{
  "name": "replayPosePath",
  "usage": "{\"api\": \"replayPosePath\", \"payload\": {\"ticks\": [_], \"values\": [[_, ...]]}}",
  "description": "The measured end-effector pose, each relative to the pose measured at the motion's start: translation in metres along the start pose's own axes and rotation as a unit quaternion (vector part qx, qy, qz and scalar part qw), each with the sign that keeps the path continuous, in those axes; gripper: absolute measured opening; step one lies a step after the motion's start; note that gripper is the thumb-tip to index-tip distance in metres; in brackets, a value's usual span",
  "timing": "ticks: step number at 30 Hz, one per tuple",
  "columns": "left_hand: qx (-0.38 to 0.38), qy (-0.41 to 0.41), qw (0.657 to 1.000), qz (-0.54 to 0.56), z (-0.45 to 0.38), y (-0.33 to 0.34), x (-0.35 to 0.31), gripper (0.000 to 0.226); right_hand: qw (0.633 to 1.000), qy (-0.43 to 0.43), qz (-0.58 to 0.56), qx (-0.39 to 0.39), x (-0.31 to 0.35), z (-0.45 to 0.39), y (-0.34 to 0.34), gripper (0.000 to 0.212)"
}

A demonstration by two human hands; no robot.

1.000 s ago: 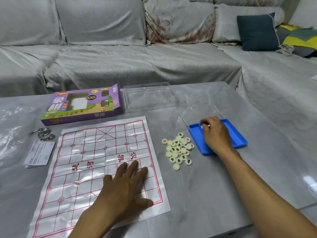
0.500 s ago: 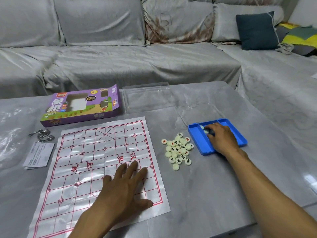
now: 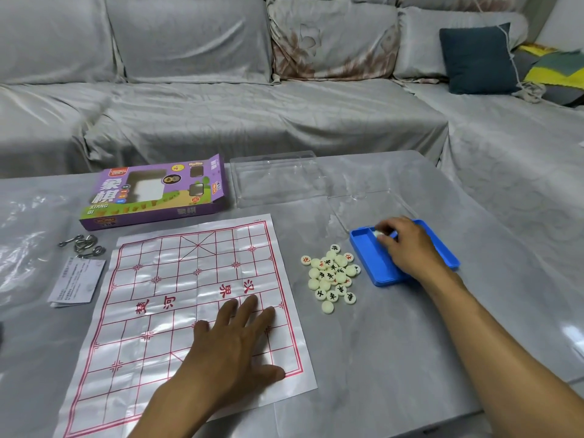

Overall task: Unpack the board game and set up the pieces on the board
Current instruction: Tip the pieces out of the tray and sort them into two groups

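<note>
A glossy paper xiangqi board (image 3: 164, 298) with red lines lies flat on the grey table. My left hand (image 3: 234, 346) presses on its near right part with fingers spread. To the right of the board is a pile of several cream round pieces (image 3: 331, 276) marked in red and black. Beside them sits a blue tray (image 3: 366, 257). My right hand (image 3: 407, 248) reaches into the tray's far end, its fingers curled around a cream piece (image 3: 377, 233) there. The hand hides most of the tray's inside.
The purple game box (image 3: 151, 194) lies behind the board. Clear plastic lids (image 3: 278, 181) lie behind the tray. A metal ring puzzle (image 3: 80, 245) and a folded leaflet (image 3: 77, 281) sit left of the board. A plastic bag (image 3: 22, 241) lies far left. A covered sofa stands beyond the table.
My right hand has moved a little right and deeper into the blue tray, with its fingers closing round a piece at the far end. My left hand has stayed on the board.
</note>
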State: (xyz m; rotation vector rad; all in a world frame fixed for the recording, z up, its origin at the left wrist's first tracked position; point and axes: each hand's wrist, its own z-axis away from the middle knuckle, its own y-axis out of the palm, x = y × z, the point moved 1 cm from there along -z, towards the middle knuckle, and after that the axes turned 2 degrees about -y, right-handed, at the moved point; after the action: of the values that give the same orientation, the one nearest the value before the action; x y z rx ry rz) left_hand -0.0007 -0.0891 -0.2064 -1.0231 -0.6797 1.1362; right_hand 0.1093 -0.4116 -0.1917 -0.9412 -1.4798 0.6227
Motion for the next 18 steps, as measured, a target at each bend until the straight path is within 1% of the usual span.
{"api": "replayPosePath", "payload": {"ticks": [2, 4, 6, 7, 8, 9, 10, 11, 12, 13, 14, 16, 18], "values": [[-0.005, 0.004, 1.000, 0.002, 0.000, 0.000, -0.001, 0.110, 0.996, -0.060, -0.055, 0.036, 0.022, 0.002, -0.001, 0.015], [-0.006, 0.005, 1.000, 0.006, 0.000, 0.000, -0.001, 0.108, 0.989, -0.102, -0.048, 0.100, 0.038, 0.006, 0.009, 0.016], [-0.005, 0.004, 1.000, 0.005, 0.001, 0.000, -0.001, 0.104, 0.982, -0.103, -0.036, 0.151, 0.041, 0.010, 0.022, 0.020], [-0.006, 0.003, 1.000, 0.004, 0.001, 0.000, -0.001, 0.106, 0.982, -0.098, -0.046, 0.157, 0.041, 0.010, 0.024, 0.022], [-0.008, 0.004, 1.000, 0.003, 0.001, 0.000, -0.001, 0.108, 0.984, -0.093, -0.064, 0.141, 0.041, 0.010, 0.024, 0.022], [-0.009, 0.005, 1.000, 0.003, 0.002, 0.000, -0.001, 0.109, 0.988, -0.086, -0.081, 0.099, 0.040, 0.008, 0.021, 0.021], [-0.010, 0.006, 1.000, 0.004, 0.001, 0.000, -0.001, 0.109, 0.993, -0.074, -0.083, 0.042, 0.037, 0.006, 0.017, 0.019], [-0.011, 0.007, 1.000, 0.005, 0.001, 0.000, -0.001, 0.110, 0.996, -0.057, -0.064, -0.011, 0.031, 0.003, 0.014, 0.019], [-0.011, 0.008, 1.000, 0.005, 0.001, 0.000, -0.001, 0.110, 0.998, -0.036, -0.031, -0.037, 0.022, 0.002, 0.013, 0.021], [-0.011, 0.008, 1.000, 0.004, 0.001, 0.000, -0.001, 0.111, 0.999, -0.015, 0.003, -0.033, 0.013, 0.001, 0.014, 0.026], [-0.011, 0.008, 1.000, 0.002, 0.000, 0.000, -0.001, 0.110, 1.000, 0.004, 0.029, -0.008, 0.004, 0.002, 0.015, 0.031], [-0.007, 0.004, 1.000, 0.003, 0.000, 0.001, 0.001, 0.106, 0.998, 0.027, 0.043, 0.035, -0.008, 0.003, 0.018, 0.035], [-0.004, 0.001, 1.000, 0.003, -0.001, 0.001, 0.001, 0.100, 0.998, 0.034, 0.044, 0.023, -0.011, 0.002, 0.017, 0.032]]}}
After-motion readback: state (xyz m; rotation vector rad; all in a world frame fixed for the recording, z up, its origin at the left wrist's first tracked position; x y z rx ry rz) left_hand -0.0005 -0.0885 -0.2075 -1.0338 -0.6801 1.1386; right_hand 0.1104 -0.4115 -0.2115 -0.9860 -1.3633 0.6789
